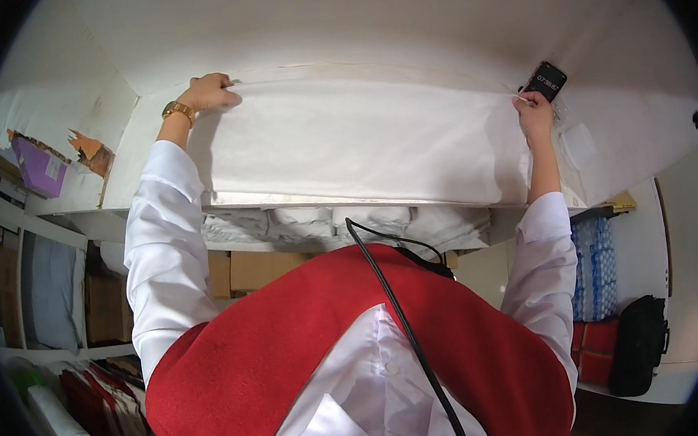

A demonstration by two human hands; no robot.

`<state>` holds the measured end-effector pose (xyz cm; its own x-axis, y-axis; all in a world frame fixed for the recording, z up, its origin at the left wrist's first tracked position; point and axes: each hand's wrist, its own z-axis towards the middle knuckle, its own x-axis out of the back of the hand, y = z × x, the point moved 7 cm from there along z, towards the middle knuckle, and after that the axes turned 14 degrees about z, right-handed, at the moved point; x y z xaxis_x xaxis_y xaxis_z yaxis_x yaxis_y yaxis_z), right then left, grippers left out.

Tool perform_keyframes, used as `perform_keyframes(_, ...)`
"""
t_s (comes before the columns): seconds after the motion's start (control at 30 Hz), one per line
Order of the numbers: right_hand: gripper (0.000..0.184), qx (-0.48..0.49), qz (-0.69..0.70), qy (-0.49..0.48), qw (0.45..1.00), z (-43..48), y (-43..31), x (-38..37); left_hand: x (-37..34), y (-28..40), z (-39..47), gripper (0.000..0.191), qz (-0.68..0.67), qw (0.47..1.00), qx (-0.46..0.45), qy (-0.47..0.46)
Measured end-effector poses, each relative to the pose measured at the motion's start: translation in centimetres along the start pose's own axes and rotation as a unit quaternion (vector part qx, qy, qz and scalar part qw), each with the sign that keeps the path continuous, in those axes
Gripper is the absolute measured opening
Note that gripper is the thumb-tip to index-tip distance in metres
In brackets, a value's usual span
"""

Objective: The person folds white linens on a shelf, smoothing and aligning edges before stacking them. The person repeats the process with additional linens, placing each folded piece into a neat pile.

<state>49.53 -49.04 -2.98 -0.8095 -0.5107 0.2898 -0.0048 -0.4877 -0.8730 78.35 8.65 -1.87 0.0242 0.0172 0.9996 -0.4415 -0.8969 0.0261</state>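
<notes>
A white cloth [355, 137] lies stretched out in a long rectangle on the white shelf top [151, 129] before me, its near edge reaching the front of the shelf. My left hand [209, 92], with a gold-coloured watch at the wrist, is at the cloth's far left corner; whether the fingers pinch it or just touch it is not plain. My right hand [534, 111] pinches the far right corner between thumb and finger. Just beyond the right hand lies a black phone [546, 81] with a lit screen.
Below the shelf top are stacked white cloths [373, 216]. A round white object [578, 146] sits right of my right forearm. Cubbies with a grey-blue folded item [51, 290] stand at the left. A black bag [640, 342] and blue-white packs [596, 269] are at the right. A black cable [392, 300] hangs over my chest.
</notes>
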Motion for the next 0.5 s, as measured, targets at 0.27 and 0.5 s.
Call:
perform_keyframes(0.27,0.015,0.129,-0.043,0.064,0.989,-1.4,-3.3,0.1,-1.5,-7.1,-1.4,0.059,-0.29,0.955,0.054,-0.037)
perform_keyframes(0.5,0.014,0.176,-0.053,0.074,0.98,-1.0,-4.5,-0.8,-3.2,-12.8,-1.9,0.048,-0.489,0.861,0.132,0.05)
